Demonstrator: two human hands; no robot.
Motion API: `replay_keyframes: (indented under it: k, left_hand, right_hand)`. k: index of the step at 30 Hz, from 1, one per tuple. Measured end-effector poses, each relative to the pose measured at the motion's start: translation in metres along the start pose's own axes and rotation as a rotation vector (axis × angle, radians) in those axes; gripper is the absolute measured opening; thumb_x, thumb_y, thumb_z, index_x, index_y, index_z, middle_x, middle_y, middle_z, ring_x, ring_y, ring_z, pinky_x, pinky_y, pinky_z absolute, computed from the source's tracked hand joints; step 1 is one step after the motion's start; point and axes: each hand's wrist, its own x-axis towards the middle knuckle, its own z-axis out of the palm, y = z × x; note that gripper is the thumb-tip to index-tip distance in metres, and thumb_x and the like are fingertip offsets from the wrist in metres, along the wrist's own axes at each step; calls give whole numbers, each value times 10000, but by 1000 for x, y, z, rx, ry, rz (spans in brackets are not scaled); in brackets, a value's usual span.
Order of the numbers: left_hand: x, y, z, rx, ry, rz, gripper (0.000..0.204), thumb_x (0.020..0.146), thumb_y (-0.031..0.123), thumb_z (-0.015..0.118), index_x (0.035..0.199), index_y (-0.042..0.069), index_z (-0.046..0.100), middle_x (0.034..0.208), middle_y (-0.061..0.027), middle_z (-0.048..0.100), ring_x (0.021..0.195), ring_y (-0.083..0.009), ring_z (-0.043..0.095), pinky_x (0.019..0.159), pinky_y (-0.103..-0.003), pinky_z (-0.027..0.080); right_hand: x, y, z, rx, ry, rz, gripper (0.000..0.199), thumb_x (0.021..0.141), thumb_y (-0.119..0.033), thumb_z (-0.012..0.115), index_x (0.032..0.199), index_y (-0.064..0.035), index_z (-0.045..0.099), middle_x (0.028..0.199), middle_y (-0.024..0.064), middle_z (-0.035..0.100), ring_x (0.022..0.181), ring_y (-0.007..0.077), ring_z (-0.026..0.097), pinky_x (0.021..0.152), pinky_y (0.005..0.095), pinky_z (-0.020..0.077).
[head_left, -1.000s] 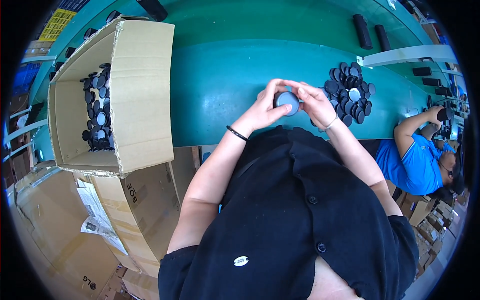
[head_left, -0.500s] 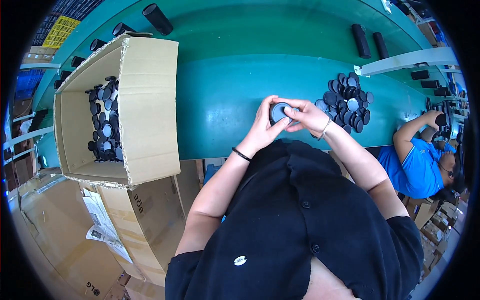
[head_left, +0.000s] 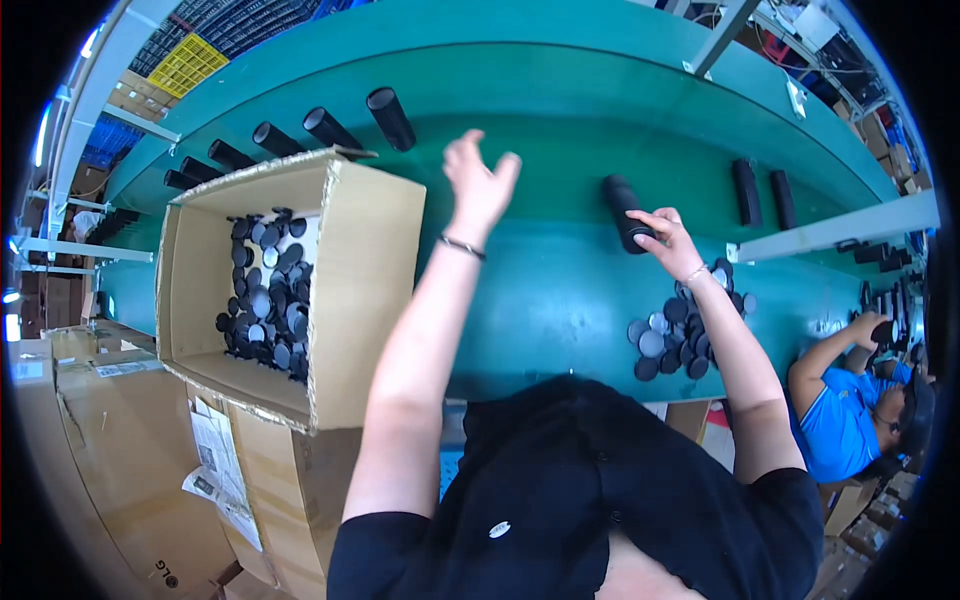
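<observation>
My right hand grips a black cylinder that lies on the green belt far in front of me. My left hand is raised over the belt, fingers spread, holding nothing, near an upright black cylinder. A pile of black and grey round caps lies on the belt under my right forearm.
An open cardboard box with several black caps sits at my left. More black cylinders stand behind it, and others lie at the far right. A person in a blue shirt works at right. Cartons stand below left.
Both hands were together near my chest around a small round cap. Now they have parted and reached far out: the right grips a black cylinder, the left is lifted open.
</observation>
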Motion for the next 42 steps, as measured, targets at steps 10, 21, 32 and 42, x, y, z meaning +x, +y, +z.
replay_keyframes:
  k: [10, 21, 32, 42]
  left_hand:
    - [167, -72, -39, 675, -52, -384, 784, 724, 282, 685, 1378, 81, 302, 1428, -170, 279, 1261, -378, 324, 952, -495, 410]
    - [66, -7, -20, 574, -232, 124, 538, 715, 258, 729, 1178, 66, 534, 1115, -206, 509, 965, -390, 587, 803, -435, 512]
    - [-165, 80, -23, 270, -568, 155, 578, 708, 205, 753, 1225, 87, 524, 1154, -124, 518, 995, -301, 594, 790, -405, 514]
    - [-194, 37, 15, -703, -558, -265, 591, 673, 95, 791, 1201, 43, 531, 1216, -83, 514, 1088, -157, 526, 925, -322, 436]
  right_hand:
    - [25, 118, -38, -717, 433, 112, 455, 745, 43, 641, 1153, -157, 626, 1196, 177, 449, 969, 369, 554, 854, 392, 476]
    - [-98, 44, 32, -506, -223, 307, 461, 639, -139, 770, 1066, -99, 600, 1040, 101, 585, 1023, 300, 516, 865, 406, 420]
    - [-130, 59, 76, -470, 156, 238, 536, 611, -226, 787, 1091, -112, 578, 1037, 85, 564, 1049, 287, 475, 904, 410, 333]
    - [-90, 66, 91, -374, 543, 139, 547, 651, -261, 769, 1140, -106, 579, 1012, 97, 604, 960, 240, 542, 857, 350, 402]
